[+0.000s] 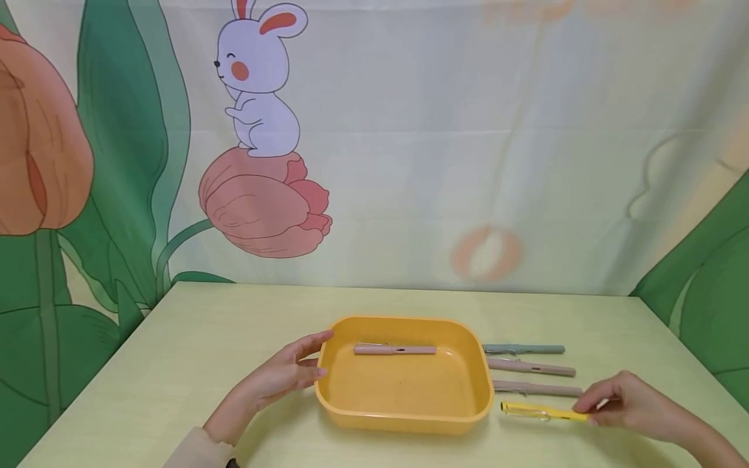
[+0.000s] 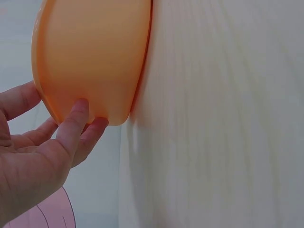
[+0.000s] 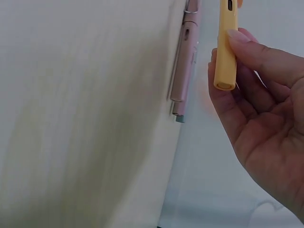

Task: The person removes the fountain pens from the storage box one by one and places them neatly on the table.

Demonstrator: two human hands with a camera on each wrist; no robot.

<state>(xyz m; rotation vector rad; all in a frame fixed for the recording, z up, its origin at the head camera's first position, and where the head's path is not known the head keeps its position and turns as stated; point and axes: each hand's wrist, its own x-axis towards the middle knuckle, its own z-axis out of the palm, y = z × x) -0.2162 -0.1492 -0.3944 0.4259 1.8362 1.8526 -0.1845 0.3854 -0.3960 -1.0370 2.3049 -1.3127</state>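
My left hand (image 1: 288, 368) is at the left end of a yellow plastic tray (image 1: 404, 421), its fairly straight fingers touching the rim and outer wall. Fingertips (image 2: 81, 107) rest against that wall in the left wrist view. Inside the tray, toward its far side, lies a pink pen (image 1: 380, 350). My right hand (image 1: 629, 406) pinches a yellow pen (image 1: 541, 412) by one end between thumb and fingers. Its clip end points left toward the tray. The right wrist view has the same yellow pen (image 3: 227, 57) held above the table surface.
Right of the tray, a grey-green pen (image 1: 529, 349), a pinkish pen (image 1: 538, 368) and another pinkish pen (image 1: 544, 389) lie side by side, their left ends close to the tray wall. A printed curtain (image 1: 398, 162) hangs behind the pale table (image 1: 251, 312).
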